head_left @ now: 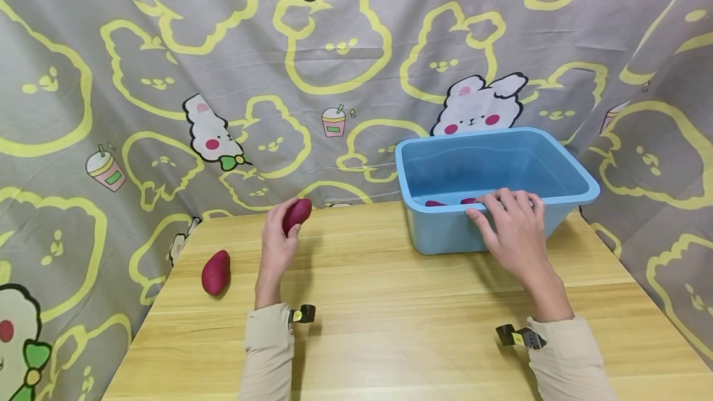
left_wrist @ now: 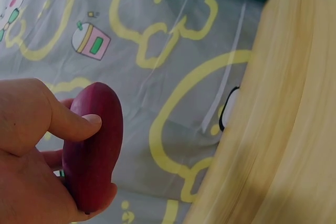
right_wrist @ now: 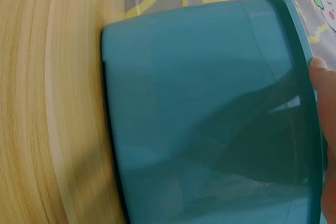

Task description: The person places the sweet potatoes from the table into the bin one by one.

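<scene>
In the head view my left hand (head_left: 276,241) grips a dark purple-red sweet potato (head_left: 299,214) above the table's back part. The left wrist view shows the thumb pressed along the side of this sweet potato (left_wrist: 100,145), with fingers behind it. A second sweet potato (head_left: 216,273) lies on the table to the left of that hand. My right hand (head_left: 515,234) holds the front rim of a blue plastic bin (head_left: 451,228), its fingers bent over the edge. Inside the bin, parts of sweet potatoes (head_left: 434,203) show; the front wall and right hand hide the rest.
The bin stands at the back right of the wooden table (head_left: 379,327). A grey curtain (head_left: 356,48) with yellow outlines and cartoon rabbits hangs right behind the table and along both sides. Small black cameras sit on both wrists.
</scene>
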{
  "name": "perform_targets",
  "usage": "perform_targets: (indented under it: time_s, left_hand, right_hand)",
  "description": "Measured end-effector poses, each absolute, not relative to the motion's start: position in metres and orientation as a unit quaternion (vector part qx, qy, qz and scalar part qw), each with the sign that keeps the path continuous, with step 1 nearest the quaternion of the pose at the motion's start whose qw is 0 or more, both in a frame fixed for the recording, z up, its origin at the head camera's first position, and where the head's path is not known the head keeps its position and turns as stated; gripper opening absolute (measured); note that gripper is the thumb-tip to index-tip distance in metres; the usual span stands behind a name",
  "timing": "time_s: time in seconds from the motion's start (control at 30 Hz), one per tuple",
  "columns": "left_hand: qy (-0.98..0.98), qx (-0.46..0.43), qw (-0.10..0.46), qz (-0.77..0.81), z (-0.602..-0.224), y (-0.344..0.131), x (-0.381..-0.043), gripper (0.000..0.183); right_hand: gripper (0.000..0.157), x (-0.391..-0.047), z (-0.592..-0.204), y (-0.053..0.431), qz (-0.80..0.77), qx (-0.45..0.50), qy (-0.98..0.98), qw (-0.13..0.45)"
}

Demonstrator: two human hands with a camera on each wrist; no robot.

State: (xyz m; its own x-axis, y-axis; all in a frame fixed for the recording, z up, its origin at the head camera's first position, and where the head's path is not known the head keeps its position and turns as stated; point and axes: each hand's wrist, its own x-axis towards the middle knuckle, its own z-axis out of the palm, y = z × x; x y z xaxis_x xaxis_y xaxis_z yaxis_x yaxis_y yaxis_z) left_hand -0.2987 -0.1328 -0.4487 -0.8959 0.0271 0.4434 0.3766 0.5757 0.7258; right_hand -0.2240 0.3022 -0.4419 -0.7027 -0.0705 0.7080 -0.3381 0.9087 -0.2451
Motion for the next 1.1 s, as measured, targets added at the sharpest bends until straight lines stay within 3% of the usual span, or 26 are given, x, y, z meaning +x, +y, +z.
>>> perform_targets:
  time_s: [1.1]
  left_hand:
    - [-0.858,-0.153,0.192,-0.452,-0.448,-0.113,-0.297,0.057]
  right_hand:
    - [0.029,-0.224,-0.443,0.302,0.179,0.111,-0.905,0.369]
